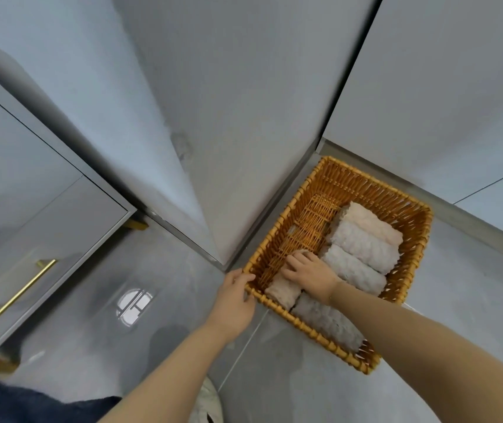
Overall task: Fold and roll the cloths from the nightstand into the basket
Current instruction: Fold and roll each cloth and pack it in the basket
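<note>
1. On the grey floor (274, 377), in the corner where two walls meet, sits the wicker basket (277, 230); no brand, label or writing can be read anywhere.
2. The left hand (235, 303) grips the basket's near-left rim, fingers curled over the edge and thumb outside.
3. The right hand (308, 271) reaches inside the basket and rests on a rolled cloth (282, 290), fingers spread and bent over its top; whether they truly clasp it or only press it down is hard to tell from this angle.
4. That cloth lies against the near wall of the basket, by the left-hand corner.
5. Four more rolls are in the basket: a pinkish roll (372, 221) farthest back, two grey rolls (363, 244) (354, 270) side by side in front of it, touching, and a darker grey roll (326, 322) along the near rim under the right forearm.
6. The basket's far-left part shows bare weave.
7. At the left stands a grey cabinet (30, 209) with a brass handle (18, 293); dark fabric (15, 401) fills the lower-left corner.
</note>
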`<state>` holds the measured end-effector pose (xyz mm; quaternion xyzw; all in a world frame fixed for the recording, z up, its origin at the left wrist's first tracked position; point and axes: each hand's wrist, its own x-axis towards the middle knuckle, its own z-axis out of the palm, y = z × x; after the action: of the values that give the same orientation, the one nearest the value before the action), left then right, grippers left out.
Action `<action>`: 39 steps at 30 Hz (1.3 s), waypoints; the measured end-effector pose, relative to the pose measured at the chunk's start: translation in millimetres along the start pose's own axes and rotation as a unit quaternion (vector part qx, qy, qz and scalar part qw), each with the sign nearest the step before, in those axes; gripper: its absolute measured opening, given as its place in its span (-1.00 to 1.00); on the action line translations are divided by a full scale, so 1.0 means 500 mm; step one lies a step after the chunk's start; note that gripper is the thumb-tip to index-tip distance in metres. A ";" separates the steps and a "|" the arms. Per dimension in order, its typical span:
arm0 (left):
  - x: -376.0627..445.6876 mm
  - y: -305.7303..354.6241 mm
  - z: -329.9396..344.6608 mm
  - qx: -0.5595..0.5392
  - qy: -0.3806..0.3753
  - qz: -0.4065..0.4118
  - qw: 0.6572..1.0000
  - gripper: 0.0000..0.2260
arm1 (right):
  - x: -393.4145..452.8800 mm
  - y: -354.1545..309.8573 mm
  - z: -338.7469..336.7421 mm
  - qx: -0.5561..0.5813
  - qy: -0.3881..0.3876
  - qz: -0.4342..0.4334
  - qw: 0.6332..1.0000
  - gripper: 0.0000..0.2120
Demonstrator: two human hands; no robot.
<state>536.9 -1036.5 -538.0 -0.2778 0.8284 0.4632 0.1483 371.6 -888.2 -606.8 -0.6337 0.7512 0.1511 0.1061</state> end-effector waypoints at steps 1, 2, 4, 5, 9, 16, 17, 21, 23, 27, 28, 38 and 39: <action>0.001 -0.004 0.003 0.001 0.001 0.000 1.000 -0.66 | -0.001 0.001 0.002 0.010 -0.019 0.002 1.000 -0.59; 0.001 -0.007 0.005 0.003 0.003 -0.003 1.000 -0.70 | -0.002 0.002 0.004 0.022 -0.037 0.002 0.999 -0.59; 0.005 -0.010 0.009 -0.001 0.009 -0.008 1.000 -0.77 | 0.001 0.003 0.002 0.054 -0.074 -0.012 0.996 -0.57; 0.008 -0.011 0.010 -0.005 0.011 -0.011 1.000 -0.79 | 0.002 0.008 -0.005 0.077 -0.090 -0.020 0.993 -0.56; 0.018 -0.008 0.011 -0.024 0.013 -0.023 0.999 -0.83 | 0.018 0.045 -0.044 0.184 -0.136 -0.030 0.973 -0.67; 0.024 -0.012 0.009 -0.041 0.011 -0.034 0.999 -0.89 | 0.077 0.035 -0.070 0.058 -0.226 -0.042 0.971 -0.28; 0.025 -0.012 0.007 -0.042 0.011 -0.035 0.998 -0.88 | 0.082 0.033 -0.062 0.031 -0.256 -0.045 0.965 -0.25; 0.024 -0.013 0.006 -0.045 0.006 -0.041 0.998 -0.88 | 0.091 0.017 -0.017 -0.012 -0.287 -0.039 0.957 -0.30; 0.024 -0.011 0.004 -0.048 0.002 -0.044 0.998 -0.86 | 0.091 0.012 -0.004 -0.018 -0.280 -0.028 0.959 -0.25; 0.022 -0.006 -0.002 -0.055 -0.009 -0.053 0.997 -0.81 | 0.092 0.009 -0.007 -0.019 -0.266 -0.030 0.963 -0.28; 0.022 -0.005 -0.004 -0.057 -0.013 -0.057 0.997 -0.80 | 0.091 0.008 -0.013 -0.006 -0.260 -0.023 0.965 -0.32; -0.003 0.044 -0.034 -0.074 -0.033 -0.070 0.994 -0.71 | -0.021 0.043 -0.161 0.395 -0.089 0.131 0.905 -0.48; -0.010 0.051 -0.038 -0.083 -0.032 -0.065 0.994 -0.71 | -0.039 0.038 -0.178 0.423 -0.059 0.145 0.893 -0.52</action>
<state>525.9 -1040.5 -508.1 -0.3274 0.7621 0.5283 0.1814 359.2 -899.4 -515.4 -0.4034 0.8199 -0.1300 0.3849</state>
